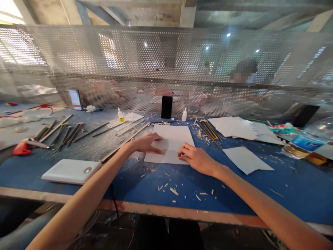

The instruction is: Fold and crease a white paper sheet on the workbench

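A sheet of white paper (173,139) lies flat on the blue work surface in front of me. My left hand (150,143) is at the sheet's left edge, palm down, with thumb and fingers spread and nothing held. Over the right edge is my right hand (194,157), its fingers loosely bent and their tips at the paper. I see nothing gripped between those fingertips, though the palm side is hidden. Wood shavings (173,191) are scattered on the surface nearer to me.
A white power bank (70,171) and red-handled pliers (26,146) lie left, near bamboo sticks (71,133). Glue bottles (121,115) and a dark phone (167,107) stand behind. Paper sheets (234,127) and a plastic bottle (307,140) are right. A perforated metal screen (156,69) closes the back.
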`<state>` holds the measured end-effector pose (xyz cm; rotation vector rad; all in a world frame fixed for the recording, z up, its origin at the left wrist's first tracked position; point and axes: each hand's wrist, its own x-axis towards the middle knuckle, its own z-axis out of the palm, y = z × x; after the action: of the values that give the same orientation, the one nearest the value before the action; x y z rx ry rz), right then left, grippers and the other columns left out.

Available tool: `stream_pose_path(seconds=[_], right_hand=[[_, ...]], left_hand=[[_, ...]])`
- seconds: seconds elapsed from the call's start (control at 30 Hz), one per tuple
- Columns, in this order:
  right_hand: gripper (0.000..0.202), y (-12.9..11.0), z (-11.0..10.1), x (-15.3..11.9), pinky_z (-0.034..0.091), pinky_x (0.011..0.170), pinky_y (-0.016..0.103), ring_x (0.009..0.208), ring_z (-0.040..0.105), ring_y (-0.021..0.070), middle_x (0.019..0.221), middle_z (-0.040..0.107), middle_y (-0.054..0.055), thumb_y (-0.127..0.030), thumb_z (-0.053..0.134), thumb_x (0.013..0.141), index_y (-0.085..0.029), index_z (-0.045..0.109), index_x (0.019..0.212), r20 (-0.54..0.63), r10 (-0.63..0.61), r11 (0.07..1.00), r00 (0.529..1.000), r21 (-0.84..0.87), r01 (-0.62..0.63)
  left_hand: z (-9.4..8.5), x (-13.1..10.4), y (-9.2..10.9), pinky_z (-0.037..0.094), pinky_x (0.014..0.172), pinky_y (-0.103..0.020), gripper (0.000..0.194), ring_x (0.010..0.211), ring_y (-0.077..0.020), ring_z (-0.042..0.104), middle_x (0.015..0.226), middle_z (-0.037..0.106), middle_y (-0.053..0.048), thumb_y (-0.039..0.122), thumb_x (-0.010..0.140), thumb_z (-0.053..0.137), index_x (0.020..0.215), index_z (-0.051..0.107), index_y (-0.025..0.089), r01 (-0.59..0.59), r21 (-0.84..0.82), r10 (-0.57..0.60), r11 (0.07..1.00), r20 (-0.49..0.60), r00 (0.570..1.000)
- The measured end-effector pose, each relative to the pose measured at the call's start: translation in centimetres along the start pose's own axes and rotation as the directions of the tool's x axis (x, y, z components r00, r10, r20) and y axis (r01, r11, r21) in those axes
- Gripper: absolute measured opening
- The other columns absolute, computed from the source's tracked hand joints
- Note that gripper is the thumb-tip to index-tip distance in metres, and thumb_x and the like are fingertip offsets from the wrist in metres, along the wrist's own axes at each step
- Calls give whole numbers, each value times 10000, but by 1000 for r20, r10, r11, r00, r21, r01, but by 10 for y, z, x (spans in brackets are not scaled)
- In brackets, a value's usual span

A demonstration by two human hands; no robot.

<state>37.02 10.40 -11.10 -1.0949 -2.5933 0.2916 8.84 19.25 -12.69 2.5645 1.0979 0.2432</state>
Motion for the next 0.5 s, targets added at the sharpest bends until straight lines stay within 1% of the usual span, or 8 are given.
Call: stream_pose_path(seconds=[0.13,0.27,0.4,0.5], right_hand=[[157,0,3,1,452,696,280,782,625,150,1070,593,54,-243,472,980,-217,624,1009,-52,1,996,999,-83,-5],[149,-1,3,0,450,680,279,774,626,148,1068,601,50,-223,481,970,-218,623,1016,-15,-29,996,999,-86,28],[158,-3,3,0,459,683,282,785,630,152,1066,598,53,-262,475,981,-216,623,1013,-46,7,995,999,-98,-11],[164,-3,3,0,468,699,289,808,633,160,1064,598,53,-248,467,983,-213,624,1014,-40,-9,994,999,-107,4]], left_hand=[[-1,0,1,342,1016,-392,787,1210,-310,469,1325,531,-80,725,736,628,1354,497,256,-3,13,3,1000,12,1000],[0,0,1,339,1019,-384,788,1196,-300,482,1317,537,-83,731,739,626,1349,498,248,-8,1,8,1000,-6,1000],[0,0,1,331,1029,-387,781,1222,-301,460,1322,531,-86,730,737,631,1337,505,246,-8,5,8,1000,-5,1000],[-1,0,4,331,1032,-396,769,1220,-302,459,1307,538,-87,724,748,622,1342,497,253,-13,2,13,1000,-3,1000]])
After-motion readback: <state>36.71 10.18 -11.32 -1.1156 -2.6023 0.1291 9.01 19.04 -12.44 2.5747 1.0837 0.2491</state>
